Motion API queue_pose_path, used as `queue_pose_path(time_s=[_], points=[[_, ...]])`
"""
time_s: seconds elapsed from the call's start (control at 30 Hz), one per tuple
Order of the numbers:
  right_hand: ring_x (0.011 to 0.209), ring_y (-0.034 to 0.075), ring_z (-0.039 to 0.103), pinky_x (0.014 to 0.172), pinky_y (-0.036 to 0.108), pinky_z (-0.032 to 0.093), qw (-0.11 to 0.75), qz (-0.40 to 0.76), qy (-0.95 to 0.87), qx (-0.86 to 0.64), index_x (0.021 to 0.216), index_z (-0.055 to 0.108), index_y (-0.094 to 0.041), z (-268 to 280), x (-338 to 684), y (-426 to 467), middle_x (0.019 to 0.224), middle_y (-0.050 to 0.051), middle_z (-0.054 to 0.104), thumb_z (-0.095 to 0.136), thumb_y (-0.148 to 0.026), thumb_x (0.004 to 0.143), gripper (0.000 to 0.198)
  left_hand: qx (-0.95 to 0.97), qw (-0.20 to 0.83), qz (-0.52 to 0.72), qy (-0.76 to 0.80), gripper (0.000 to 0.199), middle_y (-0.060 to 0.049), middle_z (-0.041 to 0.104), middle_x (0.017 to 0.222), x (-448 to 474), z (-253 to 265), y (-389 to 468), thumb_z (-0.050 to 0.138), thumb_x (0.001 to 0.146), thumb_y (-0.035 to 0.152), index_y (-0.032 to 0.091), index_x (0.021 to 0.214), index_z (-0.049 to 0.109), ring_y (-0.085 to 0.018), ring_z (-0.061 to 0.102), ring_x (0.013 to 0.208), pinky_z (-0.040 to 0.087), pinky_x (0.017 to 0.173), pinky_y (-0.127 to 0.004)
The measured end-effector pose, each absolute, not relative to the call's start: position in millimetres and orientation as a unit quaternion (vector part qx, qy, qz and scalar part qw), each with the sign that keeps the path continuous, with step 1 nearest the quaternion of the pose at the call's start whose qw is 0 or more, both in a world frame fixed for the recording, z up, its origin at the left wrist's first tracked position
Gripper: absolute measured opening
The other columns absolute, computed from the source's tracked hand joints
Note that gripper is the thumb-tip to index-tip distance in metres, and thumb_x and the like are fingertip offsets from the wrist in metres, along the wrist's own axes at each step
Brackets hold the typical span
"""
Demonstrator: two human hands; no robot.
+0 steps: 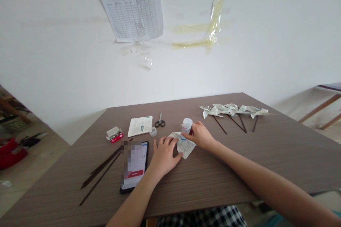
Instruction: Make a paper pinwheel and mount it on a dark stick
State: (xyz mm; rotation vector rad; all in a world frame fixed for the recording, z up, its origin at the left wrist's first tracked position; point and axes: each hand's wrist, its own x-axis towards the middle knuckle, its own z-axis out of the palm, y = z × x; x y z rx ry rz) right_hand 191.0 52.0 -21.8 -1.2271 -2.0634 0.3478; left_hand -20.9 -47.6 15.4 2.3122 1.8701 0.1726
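Note:
My right hand (200, 134) is closed round a small clear glue bottle (187, 126) with a blue end pointing down. That lower end meets a folded piece of printed paper (185, 149) on the table. With fingers spread, my left hand (165, 156) rests at the paper's left edge, its thumb and fingertips touching it. A clear round cap (152, 132) lies behind my left hand. Beside the cap is a stack of printed paper squares (140, 126), and a pair of scissors (160, 121) lies just beyond.
Several paper pinwheels (231, 110) on dark sticks lie at the back right. On the left are a small red-and-white box (114, 134), thin dark sticks (102, 168) and a phone (134, 166). A white wall (170, 81) rises behind the wooden table (226, 177).

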Motion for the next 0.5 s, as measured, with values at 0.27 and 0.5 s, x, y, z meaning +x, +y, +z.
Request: queue_pose_path(time_s=[0.27, 0.5], points=[[0.08, 0.028, 0.075, 0.094, 0.042, 0.052, 0.299, 0.091, -0.832, -0.458, 0.096, 0.071, -0.027, -20.8, 182.6, 49.8, 0.081, 0.004, 0.08, 0.087, -0.043, 0.102, 0.023, 0.771, 0.083, 0.057, 0.629, 0.058, -0.013, 0.065, 0.177, -21.1, 13.9, -46.6, 0.077, 0.108, 0.036, 0.033, 0.166, 0.07, -0.046, 0.049, 0.17, 0.032, 0.142, -0.08], [0.073, 0.026, 0.071, 0.087, 0.042, 0.053, 0.377, 0.193, -0.761, -0.491, 0.087, 0.067, -0.027, -30.4, 187.5, 58.7, 0.073, 0.001, 0.074, 0.091, -0.056, 0.093, 0.037, 0.775, 0.08, 0.06, 0.624, 0.058, -0.014, 0.066, 0.176, -22.3, 13.2, -47.6, 0.076, 0.108, 0.035, 0.031, 0.166, 0.07, -0.048, 0.051, 0.168, 0.032, 0.141, -0.082]])
